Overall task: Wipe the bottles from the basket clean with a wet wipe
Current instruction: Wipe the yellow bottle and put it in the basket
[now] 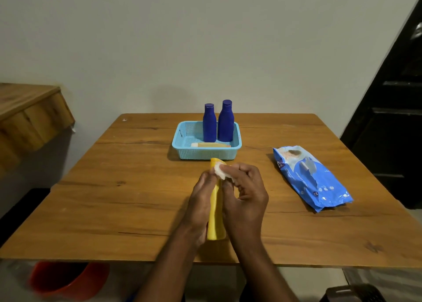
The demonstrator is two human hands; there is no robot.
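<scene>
Now two hands are at work. The left hand [202,201] has its fingers curled round one yellow bottle [215,212], held over the worktop [127,187] near the front, top end pointing away. The right hand [245,194] pinches one small white wet wipe [220,170] against the top of that bottle. Behind them sits one light blue basket [187,152]. Inside it stand two dark blue bottles [209,124], side by side, and one orange tube [211,145] lies flat in front of them. One blue pack of wipes [312,178] lies to the right, well apart from the basket. The worktop is brown wood against a plain pale wall. The writing on the pack is too small to read.
</scene>
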